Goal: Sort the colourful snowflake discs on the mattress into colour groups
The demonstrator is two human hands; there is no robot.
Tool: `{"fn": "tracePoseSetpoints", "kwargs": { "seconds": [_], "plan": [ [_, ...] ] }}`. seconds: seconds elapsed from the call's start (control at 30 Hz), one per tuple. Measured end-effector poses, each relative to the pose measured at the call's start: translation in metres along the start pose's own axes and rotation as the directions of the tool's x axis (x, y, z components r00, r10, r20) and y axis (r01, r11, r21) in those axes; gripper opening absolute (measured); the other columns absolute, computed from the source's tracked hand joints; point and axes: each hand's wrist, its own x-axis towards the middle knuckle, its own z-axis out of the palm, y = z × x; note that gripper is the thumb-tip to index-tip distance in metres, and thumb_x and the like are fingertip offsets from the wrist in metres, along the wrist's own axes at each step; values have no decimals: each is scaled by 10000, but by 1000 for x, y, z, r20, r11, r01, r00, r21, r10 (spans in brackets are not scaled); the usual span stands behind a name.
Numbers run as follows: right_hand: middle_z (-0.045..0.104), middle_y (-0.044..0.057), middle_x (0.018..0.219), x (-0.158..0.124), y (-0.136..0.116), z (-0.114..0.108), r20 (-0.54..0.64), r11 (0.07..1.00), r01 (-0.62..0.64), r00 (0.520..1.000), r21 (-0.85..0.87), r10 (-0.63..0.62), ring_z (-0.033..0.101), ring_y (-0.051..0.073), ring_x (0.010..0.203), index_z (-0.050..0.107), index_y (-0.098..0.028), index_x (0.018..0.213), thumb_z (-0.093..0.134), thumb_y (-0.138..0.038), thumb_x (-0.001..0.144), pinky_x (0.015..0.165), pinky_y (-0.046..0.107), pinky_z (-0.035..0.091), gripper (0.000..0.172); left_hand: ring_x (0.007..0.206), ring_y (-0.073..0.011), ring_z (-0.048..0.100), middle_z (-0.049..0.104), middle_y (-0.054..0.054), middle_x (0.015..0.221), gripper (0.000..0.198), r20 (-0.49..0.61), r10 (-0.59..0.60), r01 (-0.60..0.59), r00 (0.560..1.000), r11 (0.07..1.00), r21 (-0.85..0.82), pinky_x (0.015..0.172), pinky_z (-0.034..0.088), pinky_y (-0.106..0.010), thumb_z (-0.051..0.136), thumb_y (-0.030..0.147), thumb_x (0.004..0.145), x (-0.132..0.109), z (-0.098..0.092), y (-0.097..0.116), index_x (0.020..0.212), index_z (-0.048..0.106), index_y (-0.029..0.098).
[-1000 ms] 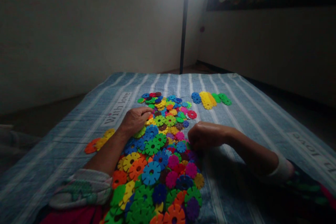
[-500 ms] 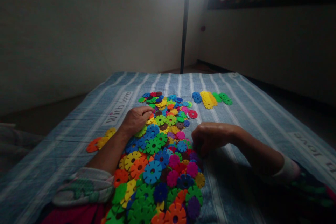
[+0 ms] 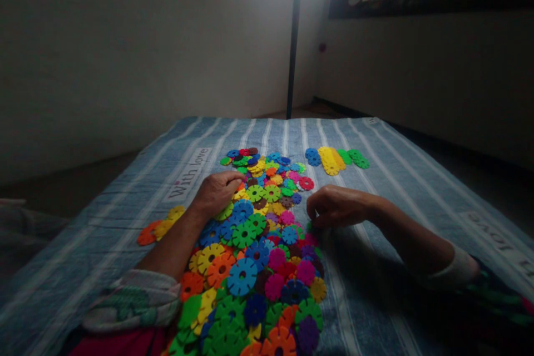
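A long heap of colourful plastic snowflake discs (image 3: 242, 276), round with notched edges and centre holes, runs down the middle of the bed. My left hand (image 3: 219, 194) rests against the heap's left side, its fingers curled together; whatever they may hold is hidden. At the heap's right edge, my right hand (image 3: 337, 206) is bent downward with thumb and fingers pinched. A bit of green shows by its fingertips, but I cannot tell whether it is held or lies in the heap.
Beyond my right hand lie sorted groups of blue discs (image 3: 312, 156), yellow discs (image 3: 331, 160) and green discs (image 3: 357, 158). Orange and yellow discs (image 3: 149, 232) sit left of my left forearm. A striped blue sheet (image 3: 375, 289) covers the bed. A dark pole (image 3: 294, 50) stands behind it.
My right hand has lifted slightly and its fingers have drawn back from lower down the heap's edge. My left hand stays almost where it was.
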Motion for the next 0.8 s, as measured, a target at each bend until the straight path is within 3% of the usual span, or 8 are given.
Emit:
{"fn": "tracePoseSetpoints", "kwargs": {
  "seconds": [0.2,0.33,0.47,0.57,0.67,0.73,0.8],
  "plan": [
    [568,-52,606,0,8,-2,184,985,-168,970,45,157,495,68,475,667,-144,1018,664,-196,766,452,177,332,258,934,-235,689,766,-24,953,397,6,9,-9,1000,1000,-3,845,524,-296,455,378,738,0,1,-1,909,766,200],
    [578,-36,591,1,11,0,163,987,-125,981,101,107,506,72,464,679,-135,982,639,-308,817,438,176,347,243,911,-232,692,768,-13,939,379,0,14,-14,1000,1000,-8,833,529,-292,465,369,732,0,1,-1,893,767,206],
    [538,-43,542,2,12,4,102,987,-55,994,153,39,504,60,461,678,-126,819,540,-198,849,453,164,351,159,909,-231,693,768,-9,940,364,-3,0,0,1000,1000,2,848,528,-295,471,371,724,1,0,-1,872,768,220],
    [533,-45,553,6,14,7,2,972,10,1000,235,-11,500,58,470,676,-133,789,555,-222,836,465,168,368,158,924,-234,691,768,-8,941,366,-2,-8,8,1000,1000,3,850,529,-299,471,374,718,1,0,-1,874,766,224],
    [527,-40,555,8,25,4,-193,948,60,981,313,2,473,61,470,687,-140,791,573,-297,817,464,179,368,196,946,-239,688,766,-17,960,391,7,-17,17,1000,1000,-3,854,527,-301,465,384,718,1,0,-1,902,764,214],
    [516,-37,532,7,40,-2,-368,944,66,928,324,61,446,66,453,696,-143,790,580,-332,794,453,190,348,222,957,-242,686,766,-22,965,407,12,-19,19,1000,1000,-8,856,526,-301,461,395,720,1,-1,0,919,763,208],
    [515,-30,515,2,62,-12,-549,954,29,823,298,147,433,77,442,702,-145,775,588,-360,766,451,207,335,244,958,-243,685,766,-21,962,408,17,-17,17,1000,1000,-9,854,527,-299,460,398,717,1,-1,0,914,763,208]
  ]
}}
